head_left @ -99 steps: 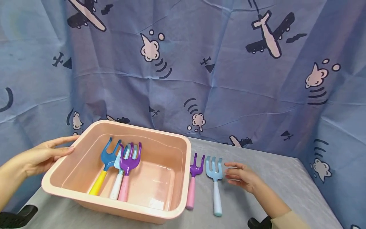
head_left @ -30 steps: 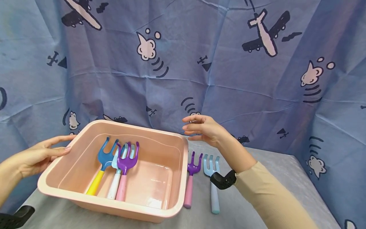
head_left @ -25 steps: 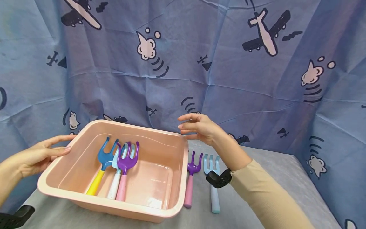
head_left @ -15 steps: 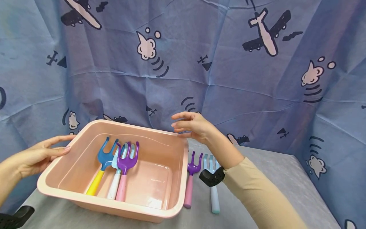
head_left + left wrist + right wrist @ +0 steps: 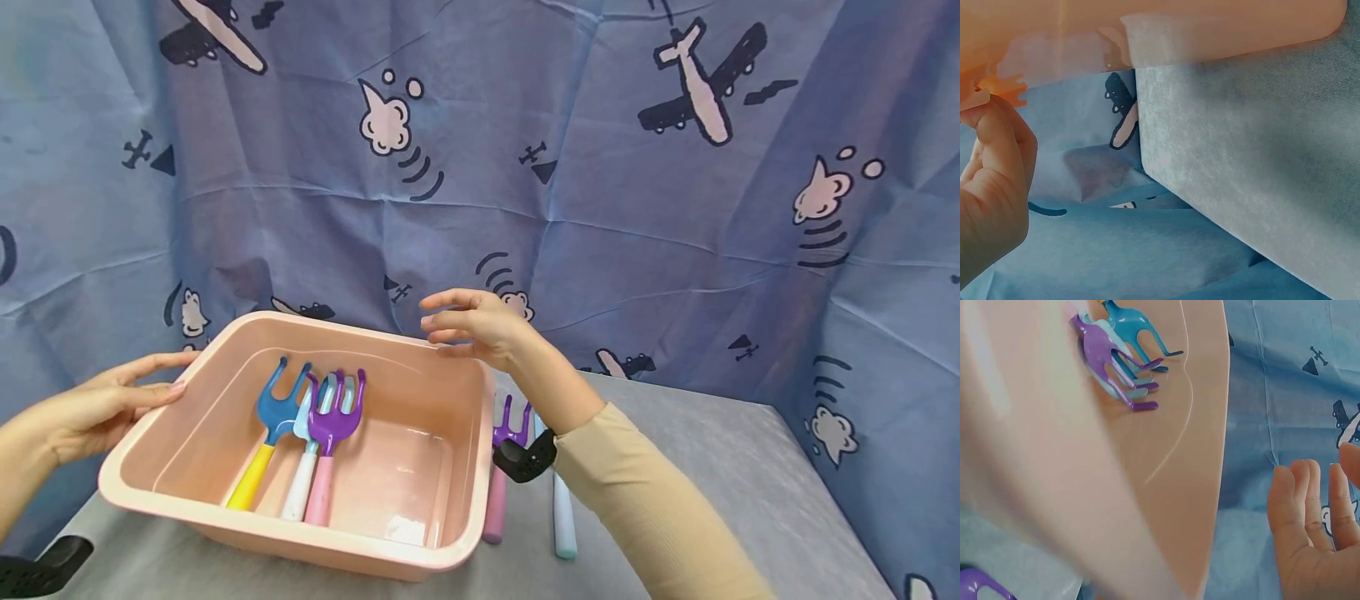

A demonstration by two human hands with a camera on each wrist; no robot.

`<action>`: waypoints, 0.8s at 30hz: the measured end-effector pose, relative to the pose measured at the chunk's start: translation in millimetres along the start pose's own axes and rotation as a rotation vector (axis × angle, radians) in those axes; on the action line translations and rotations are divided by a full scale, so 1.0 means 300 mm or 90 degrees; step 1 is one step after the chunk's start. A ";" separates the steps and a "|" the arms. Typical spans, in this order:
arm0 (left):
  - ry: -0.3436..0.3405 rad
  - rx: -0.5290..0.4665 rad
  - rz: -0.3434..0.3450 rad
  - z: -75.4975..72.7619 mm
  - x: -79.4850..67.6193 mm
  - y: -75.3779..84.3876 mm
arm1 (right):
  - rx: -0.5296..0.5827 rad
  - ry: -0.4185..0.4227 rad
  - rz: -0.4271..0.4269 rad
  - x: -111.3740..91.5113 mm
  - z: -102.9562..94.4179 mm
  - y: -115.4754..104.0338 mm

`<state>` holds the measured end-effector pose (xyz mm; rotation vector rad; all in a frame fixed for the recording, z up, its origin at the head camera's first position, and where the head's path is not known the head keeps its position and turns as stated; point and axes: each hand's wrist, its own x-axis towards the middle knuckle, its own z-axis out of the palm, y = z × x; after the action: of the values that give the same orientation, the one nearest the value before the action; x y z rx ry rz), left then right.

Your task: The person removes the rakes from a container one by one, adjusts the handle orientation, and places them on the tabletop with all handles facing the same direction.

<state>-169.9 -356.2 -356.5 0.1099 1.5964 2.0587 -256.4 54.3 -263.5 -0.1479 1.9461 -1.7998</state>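
Tub point(image 5: 405, 467) is held by left hand point(image 5: 112, 408); only right wrist view shows relaxed right hand point(image 5: 1319, 569) apart from it

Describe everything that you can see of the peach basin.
The peach basin is rectangular with rounded corners, a broad rim and smooth, plastic-looking walls. It opens upward over the grey table; its tilt is unclear. The left hand grips its left rim; the right hand is near the far rim, apart. Three forks lie inside.
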 end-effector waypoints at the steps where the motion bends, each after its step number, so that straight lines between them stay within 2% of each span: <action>1: -0.001 -0.001 0.001 0.002 0.001 0.000 | 0.004 -0.001 0.002 0.004 0.005 0.001; 10: 0.027 0.004 -0.016 0.005 0.002 0.006 | 0.013 -0.025 0.005 0.031 0.065 0.003; 18: 0.030 0.001 -0.008 0.014 0.014 0.006 | 0.032 -0.041 0.013 0.052 0.121 0.022; 24: 0.050 0.006 -0.008 0.005 0.005 0.004 | 0.051 -0.057 0.016 0.069 0.180 0.044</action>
<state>-171.0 -354.3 -355.4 0.0222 1.6487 2.0689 -248.9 -1.3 -282.7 -0.1737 1.8038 -1.8207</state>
